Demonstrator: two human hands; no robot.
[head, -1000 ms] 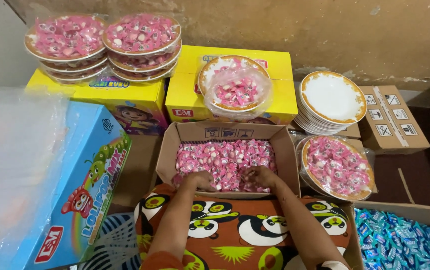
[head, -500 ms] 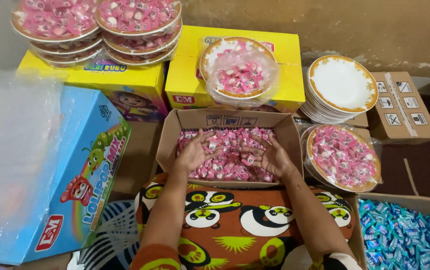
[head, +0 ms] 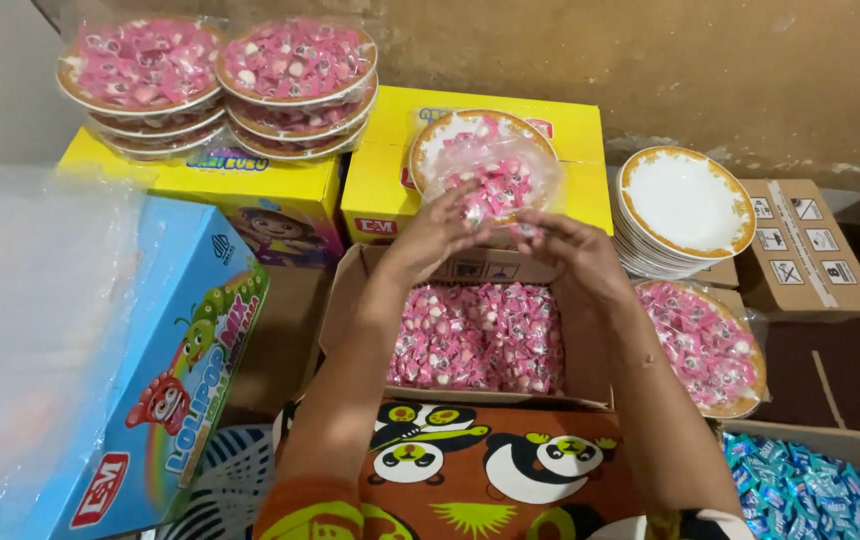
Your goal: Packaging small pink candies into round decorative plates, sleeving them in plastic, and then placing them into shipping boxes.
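Head view, hands over a filled plate. The left hand (head: 437, 232) and the right hand (head: 570, 252) met at twelve o'clock above the open cardboard box (head: 350, 300) of pink wrapped sweets (head: 480, 335). Both sets of fingers were curled and pinching a bunch of sweets, together with what appeared to be the clear plastic wrap, at the near edge of the gold-rimmed plate of sweets (head: 485, 150). That plate rested on a yellow carton (head: 390, 190). At ten o'clock stood two stacks of wrapped, filled plates (head: 220, 80); at two o'clock, a stack of empty plates (head: 685, 205); at three o'clock, another filled plate (head: 705, 345). A blue carton (head: 180, 370) lay at eight o'clock, blue-wrapped sweets (head: 810, 490) at five o'clock. Judged from appearance, the sweets were light, loose and slippery in their wrappers, and the film thin and easily torn; the plate looked rigid and breakable, best held under its rim with both hands.
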